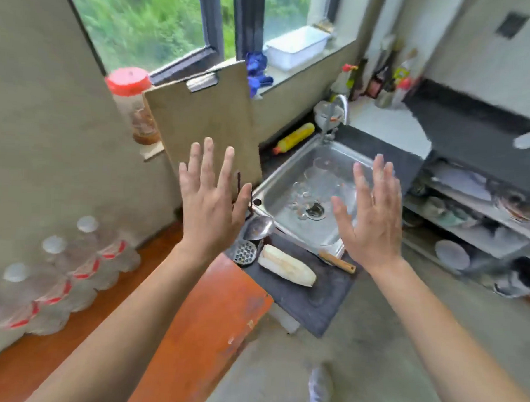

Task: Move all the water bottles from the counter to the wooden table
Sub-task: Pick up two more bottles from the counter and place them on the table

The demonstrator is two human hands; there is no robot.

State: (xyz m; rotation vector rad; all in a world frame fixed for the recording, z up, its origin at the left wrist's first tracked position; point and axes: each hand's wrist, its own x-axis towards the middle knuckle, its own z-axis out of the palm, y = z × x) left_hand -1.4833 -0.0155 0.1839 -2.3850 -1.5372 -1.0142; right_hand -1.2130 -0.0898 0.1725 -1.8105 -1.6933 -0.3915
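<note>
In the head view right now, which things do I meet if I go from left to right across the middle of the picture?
water bottles on the wooden table → left hand → ladle → sink → right hand → shelves with dishes.

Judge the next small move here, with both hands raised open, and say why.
Probably lower both hands: left hand and right hand are open and empty, the water bottles stand in a row on the wooden table, and no bottle is clearly visible on the blurred counter.

Water bottles (72, 265) line the wall; wooden table (191, 319) front lies bare.
</note>
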